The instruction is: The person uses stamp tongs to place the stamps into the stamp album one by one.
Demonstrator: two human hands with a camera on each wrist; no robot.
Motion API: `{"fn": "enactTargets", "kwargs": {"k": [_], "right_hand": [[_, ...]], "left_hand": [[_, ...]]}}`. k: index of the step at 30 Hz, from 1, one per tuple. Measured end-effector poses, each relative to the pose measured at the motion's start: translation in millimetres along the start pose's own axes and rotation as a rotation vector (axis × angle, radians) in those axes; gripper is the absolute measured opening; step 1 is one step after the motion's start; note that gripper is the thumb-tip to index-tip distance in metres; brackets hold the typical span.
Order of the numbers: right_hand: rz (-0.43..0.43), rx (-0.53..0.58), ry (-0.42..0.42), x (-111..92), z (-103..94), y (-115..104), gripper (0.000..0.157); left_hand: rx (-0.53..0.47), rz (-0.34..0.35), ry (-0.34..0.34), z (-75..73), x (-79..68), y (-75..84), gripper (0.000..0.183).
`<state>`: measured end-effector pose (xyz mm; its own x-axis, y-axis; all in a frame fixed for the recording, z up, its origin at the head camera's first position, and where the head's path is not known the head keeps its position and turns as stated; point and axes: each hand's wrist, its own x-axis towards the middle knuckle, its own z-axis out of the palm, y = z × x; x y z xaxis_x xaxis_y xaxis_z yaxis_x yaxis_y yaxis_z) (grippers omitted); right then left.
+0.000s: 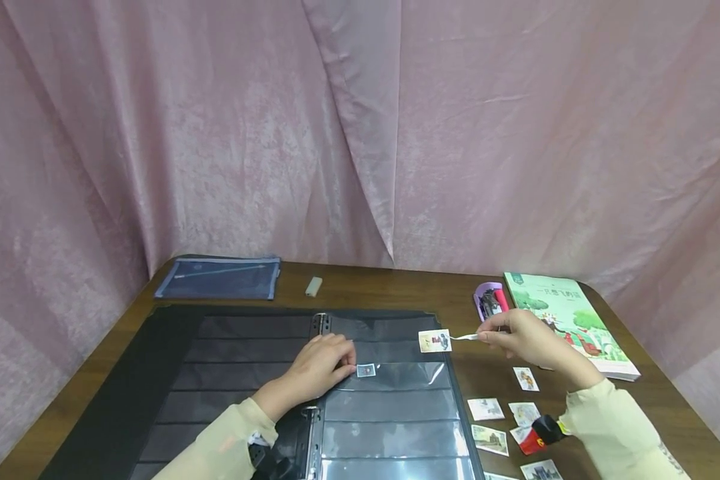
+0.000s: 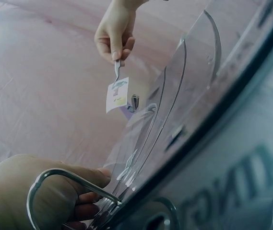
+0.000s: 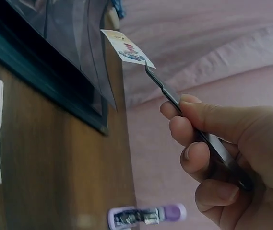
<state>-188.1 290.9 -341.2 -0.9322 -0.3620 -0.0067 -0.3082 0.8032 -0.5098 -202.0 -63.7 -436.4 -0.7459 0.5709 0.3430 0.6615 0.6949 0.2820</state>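
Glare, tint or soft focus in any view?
Head: glare on the clear pockets, including streaks near their right edge. Left wrist: hazy, washed-out curtain; lettering blurred. Right wrist: dim, tweezers fairly crisp, purple case softer.

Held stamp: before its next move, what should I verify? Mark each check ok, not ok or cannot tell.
1. Tweezers gripped in the right hand: ok.
2. Held stamp caught at its edge by the tweezers' tips: ok.
3. Album lying open: ok.
4. Held stamp down in a pocket: not ok; it is in the air.
5. Left hand at the album, beside the small stamp: ok.
6. Pocket film lifted by the left fingers: cannot tell.
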Motion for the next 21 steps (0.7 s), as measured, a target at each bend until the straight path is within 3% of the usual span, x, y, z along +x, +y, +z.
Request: {"fn": "enactTargets", "kwargs": {"k": [9, 21], "right_hand": [[-0.093, 0.060, -0.030, 22, 20.6, -6, 0.013], [-0.069, 0.074, -0.090, 33, 42.6, -16, 0.013]], "left_hand": [[0.009, 0.004, -0.001, -1.3, -0.2, 1.6, 0.017], [0.011, 0.000, 0.008, -0.9, -0.1, 1.6, 0.017]]}}
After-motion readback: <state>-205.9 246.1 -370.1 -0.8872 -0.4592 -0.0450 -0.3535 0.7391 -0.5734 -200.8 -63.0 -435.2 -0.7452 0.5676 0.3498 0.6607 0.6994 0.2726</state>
